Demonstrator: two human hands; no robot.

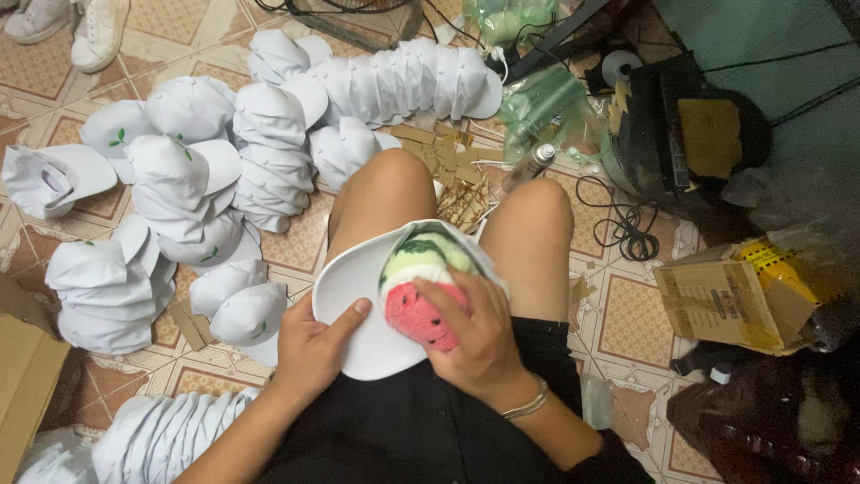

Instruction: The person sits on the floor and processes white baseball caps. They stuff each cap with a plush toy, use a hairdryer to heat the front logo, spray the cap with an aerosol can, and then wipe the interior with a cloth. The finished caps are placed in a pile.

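Observation:
A white cap (358, 291) lies upside down on my lap, between my knees. My left hand (313, 345) grips its brim, thumb on top. My right hand (475, 336) presses a soft watermelon-shaped pad (421, 287), pink with dark seeds and a green-and-white rind, into the cap's crown. A thin bracelet sits on my right wrist.
Stacks of white caps (260, 134) cover the tiled floor to the left and ahead, some with small green leaf marks. Cardboard scraps (452, 161) lie past my knees. A black machine (681, 134), cables and a torn cardboard box (735, 291) stand right. White shoes (98, 31) top left.

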